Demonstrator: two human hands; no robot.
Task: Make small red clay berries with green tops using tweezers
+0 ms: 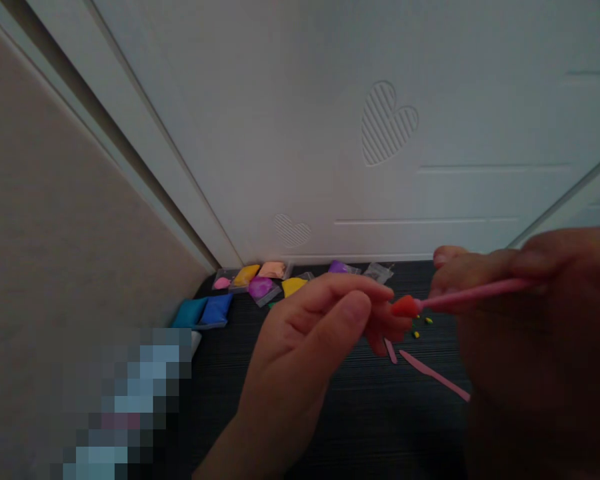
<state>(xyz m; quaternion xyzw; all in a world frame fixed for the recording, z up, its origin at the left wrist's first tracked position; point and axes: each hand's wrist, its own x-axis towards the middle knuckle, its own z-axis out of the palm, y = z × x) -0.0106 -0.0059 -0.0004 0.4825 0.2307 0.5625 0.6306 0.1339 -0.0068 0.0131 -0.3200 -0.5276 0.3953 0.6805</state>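
Observation:
My left hand [315, 347] is raised above the dark table, its fingers curled together around a small lump of orange-red modelling clay [404, 307] that shows at the fingertips. From the right, a pink clay modelling tool [475, 294] meets the lump with its tip. My right hand [530, 320], large and in shadow close to the camera, grips that tool along its handle. Below the hands lie a pink plastic knife [433, 374] and another pink tool [391, 351], partly hidden by my left fingers. Tiny yellow and green bits [417, 335] are scattered beyond them.
Along the back edge sit bags of clay: yellow-orange [247, 275], peach [273, 269], magenta [261, 288], yellow [294, 287] and purple [338, 268]. Blue [215, 310] and teal [189, 312] packs lie at left. A white panel [300, 133] with hearts rises behind; a blurred-out object stands lower left.

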